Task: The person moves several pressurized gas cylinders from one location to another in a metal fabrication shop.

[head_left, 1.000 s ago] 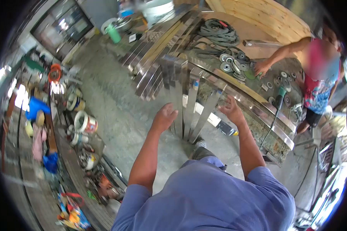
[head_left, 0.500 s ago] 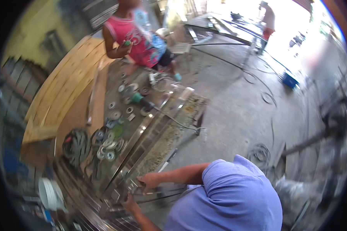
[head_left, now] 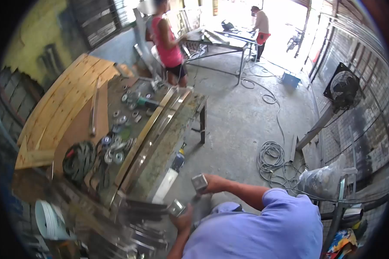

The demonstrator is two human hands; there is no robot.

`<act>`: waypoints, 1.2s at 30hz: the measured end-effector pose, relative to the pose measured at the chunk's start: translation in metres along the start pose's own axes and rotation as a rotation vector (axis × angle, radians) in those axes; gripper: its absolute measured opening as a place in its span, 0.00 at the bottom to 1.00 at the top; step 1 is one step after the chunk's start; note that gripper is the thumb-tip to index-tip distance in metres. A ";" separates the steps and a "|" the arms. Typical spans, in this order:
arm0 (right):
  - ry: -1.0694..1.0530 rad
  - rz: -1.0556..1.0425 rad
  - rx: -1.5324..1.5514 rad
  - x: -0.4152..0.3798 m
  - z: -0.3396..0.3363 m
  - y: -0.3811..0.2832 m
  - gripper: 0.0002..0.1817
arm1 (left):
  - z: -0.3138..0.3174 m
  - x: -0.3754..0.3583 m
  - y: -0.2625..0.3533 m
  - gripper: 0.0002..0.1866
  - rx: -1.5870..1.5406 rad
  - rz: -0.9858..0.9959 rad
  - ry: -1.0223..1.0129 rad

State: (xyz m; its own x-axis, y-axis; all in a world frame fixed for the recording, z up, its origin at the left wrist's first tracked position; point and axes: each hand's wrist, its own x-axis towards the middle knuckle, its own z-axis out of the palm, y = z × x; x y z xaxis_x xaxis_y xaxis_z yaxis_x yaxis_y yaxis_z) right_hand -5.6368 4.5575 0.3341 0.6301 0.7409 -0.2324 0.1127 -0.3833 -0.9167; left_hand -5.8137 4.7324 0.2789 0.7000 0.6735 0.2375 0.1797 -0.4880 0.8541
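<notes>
Holding one square metal tube (head_left: pixel 199 183) by its upper part, the right hand (head_left: pixel 212 184) had its fingers closed on the side of it, and the open end of this tube was just beside the fingertips. The left hand (head_left: pixel 183 219) was also closed, around the other square tube (head_left: pixel 176 208), whose end looked upward just past the fingers. The two tubes were near each other but apart; how far each one went down below the hands, I could not tell. To the left of the left hand lay many metal bars (head_left: pixel 136 238), blurred in the view, and farther left stood a white bucket (head_left: pixel 51 219). Between the right hand and the workbench (head_left: pixel 171 144) was a long white object (head_left: pixel 165 185) on the floor side. Beyond the left hand, long metal strips (head_left: pixel 143 157) lay along the bench, with metal discs (head_left: pixel 116 151) and a green tool (head_left: pixel 146 102) behind them. Well to the right of the right hand was a coil of cable (head_left: pixel 271 156) on the floor. Far ahead of both hands, a person in a pink top (head_left: pixel 170 45) stood past the bench.
</notes>
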 end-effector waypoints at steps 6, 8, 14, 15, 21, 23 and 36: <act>-0.061 -0.044 -0.139 -0.046 0.035 0.030 0.26 | -0.058 -0.043 0.049 0.36 -0.081 0.204 -0.204; -0.033 -0.028 -0.027 -0.059 0.044 0.035 0.24 | -0.100 -0.054 0.083 0.33 -0.091 0.085 -0.221; -0.006 -0.230 -0.289 -0.106 0.071 0.014 0.15 | -0.164 -0.129 0.114 0.33 -0.141 -0.089 0.109; -0.016 -0.305 -0.345 -0.113 0.074 0.038 0.16 | -0.176 -0.144 0.113 0.33 -0.151 -0.103 0.162; -0.095 -0.198 -0.362 -0.153 0.125 -0.025 0.29 | -0.263 -0.180 0.106 0.36 -0.442 -0.239 0.388; -0.154 -0.252 -0.434 -0.162 0.156 -0.074 0.29 | -0.300 -0.183 0.104 0.36 -0.584 -0.268 0.468; -0.649 -0.286 -0.517 -0.137 0.435 -0.252 0.27 | -0.559 -0.218 -0.059 0.32 -0.324 0.100 0.786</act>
State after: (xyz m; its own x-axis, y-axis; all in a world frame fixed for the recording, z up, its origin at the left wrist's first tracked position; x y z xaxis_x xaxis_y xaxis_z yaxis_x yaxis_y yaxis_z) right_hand -6.0858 4.7917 0.4555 -0.0189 0.9539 -0.2995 0.6324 -0.2206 -0.7426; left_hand -6.3636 4.9253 0.4352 -0.0019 0.8837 0.4681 -0.1473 -0.4632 0.8739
